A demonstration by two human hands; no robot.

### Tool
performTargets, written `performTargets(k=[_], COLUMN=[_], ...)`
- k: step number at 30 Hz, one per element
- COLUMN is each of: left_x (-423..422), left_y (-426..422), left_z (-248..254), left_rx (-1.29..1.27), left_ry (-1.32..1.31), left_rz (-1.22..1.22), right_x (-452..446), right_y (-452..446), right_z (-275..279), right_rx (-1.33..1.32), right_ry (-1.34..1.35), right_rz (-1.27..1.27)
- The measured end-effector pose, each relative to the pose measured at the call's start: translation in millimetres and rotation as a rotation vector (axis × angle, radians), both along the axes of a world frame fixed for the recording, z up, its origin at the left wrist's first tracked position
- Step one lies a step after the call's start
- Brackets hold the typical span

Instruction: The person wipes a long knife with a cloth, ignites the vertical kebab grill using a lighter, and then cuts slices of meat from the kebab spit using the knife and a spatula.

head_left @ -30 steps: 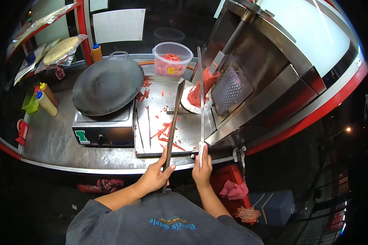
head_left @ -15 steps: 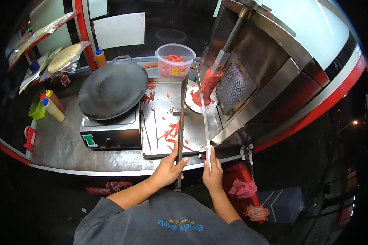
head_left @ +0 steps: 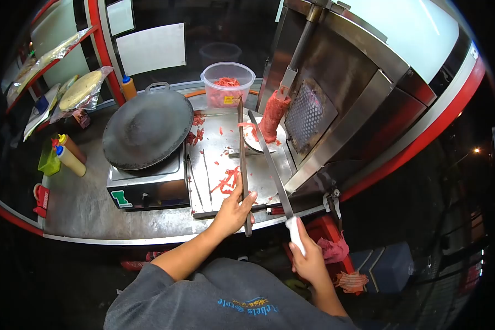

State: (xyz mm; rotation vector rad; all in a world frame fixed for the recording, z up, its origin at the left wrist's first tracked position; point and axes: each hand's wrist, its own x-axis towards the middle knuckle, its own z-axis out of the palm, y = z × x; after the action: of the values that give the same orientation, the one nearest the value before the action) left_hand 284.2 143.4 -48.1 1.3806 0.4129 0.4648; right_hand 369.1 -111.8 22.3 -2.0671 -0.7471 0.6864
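My left hand (head_left: 235, 212) is wrapped round a long, narrow, dark metal strip (head_left: 243, 159), which stretches forward over the metal tray (head_left: 265, 173). In my right hand (head_left: 309, 261) is a long knife (head_left: 276, 173), gripped by its white handle. Its blade slants forward and left, with the tip in front of the white plate (head_left: 251, 142). Red meat (head_left: 273, 116) stands on a vertical spit (head_left: 303, 41) above that plate, beside the grill. Thin meat strips (head_left: 225, 181) lie scattered on the tray, close to my left fingers.
A dark domed pan (head_left: 148, 129) sits on a burner (head_left: 148, 190) at left. Behind the tray stands a clear tub (head_left: 228, 69) of red shreds. The steel grill (head_left: 335, 99) rises at right. Sauce bottles (head_left: 71, 159) and bagged flatbreads (head_left: 78, 92) are at far left.
My right hand has drawn the knife back towards me and to the right, so its tip is lower. The metal strip has come back a little too. The view has shifted slightly.
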Motion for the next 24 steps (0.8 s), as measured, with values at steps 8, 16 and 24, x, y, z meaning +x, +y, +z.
performTargets(k=[8, 16, 24], left_x=[12.6, -54.6, -125.4], left_y=[9.4, 5.0, -34.0], left_z=[6.3, 13.7, 0.7], left_rx=[-0.061, 0.013, 0.077], left_ry=[-0.049, 0.19, 0.28], left_rz=[0.006, -0.065, -0.091], right_x=[4.5, 6.6, 9.6], right_y=[-35.3, -56.1, 69.6], right_z=[44.5, 38.3, -103.7], right_rx=[-0.015, 0.209, 0.53], right_ry=[0.141, 0.172, -0.319], right_rz=[0.02, -0.052, -0.133])
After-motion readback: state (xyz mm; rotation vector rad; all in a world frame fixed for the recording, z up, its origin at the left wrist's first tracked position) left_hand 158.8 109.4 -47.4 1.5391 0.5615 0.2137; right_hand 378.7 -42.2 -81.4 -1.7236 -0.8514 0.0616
